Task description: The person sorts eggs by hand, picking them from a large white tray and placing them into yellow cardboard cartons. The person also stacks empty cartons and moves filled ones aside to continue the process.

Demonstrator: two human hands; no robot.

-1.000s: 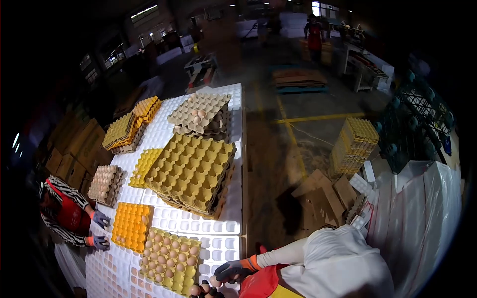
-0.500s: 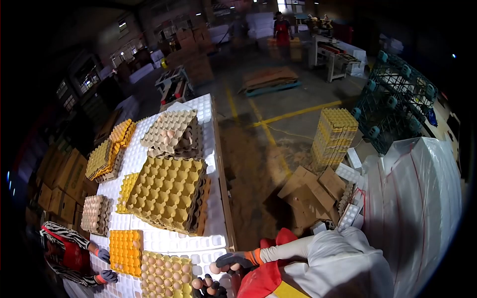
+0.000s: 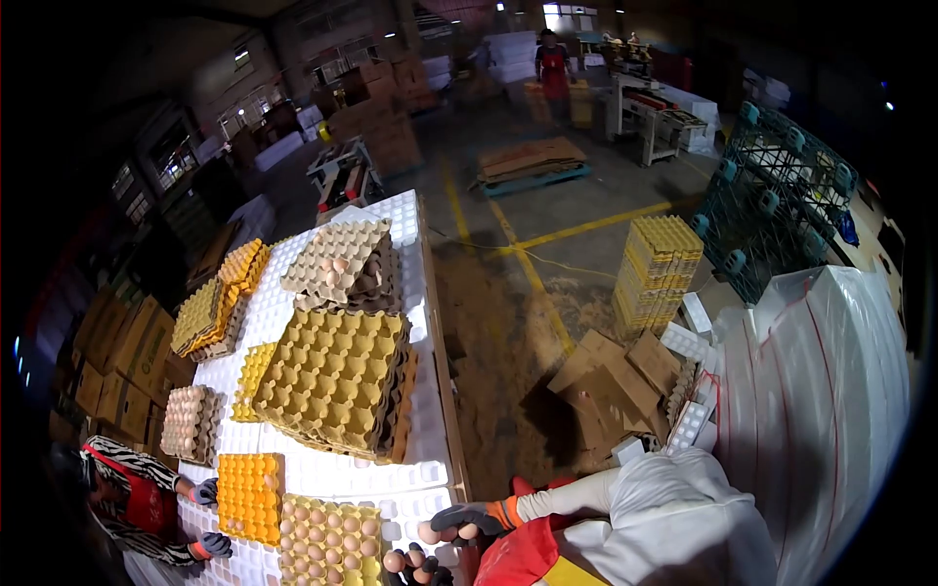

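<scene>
Near the bottom edge, my right hand (image 3: pixel 467 521), in a dark glove with an orange cuff, is curled over a few brown eggs (image 3: pixel 429 532). Just below and to its left, my left hand (image 3: pixel 418 568), gloved in black, holds more eggs (image 3: pixel 394 563) between its fingers. Both hands are over the white dimpled surface (image 3: pixel 396 508). To their left is a yellow tray (image 3: pixel 330 543) with several eggs. Beyond that tray lies an orange tray (image 3: pixel 248 498) with few eggs in it.
A stack of yellow trays (image 3: pixel 332 381) stands mid-table, with grey trays (image 3: pixel 337 262) behind. A co-worker in striped sleeves (image 3: pixel 132 493) is at the left edge. Cardboard (image 3: pixel 606 391) and a tray stack (image 3: pixel 657 273) are on the floor at right.
The view has shifted slightly. My hands appear a little further right and still hold eggs. The co-worker's hands have barely moved.
</scene>
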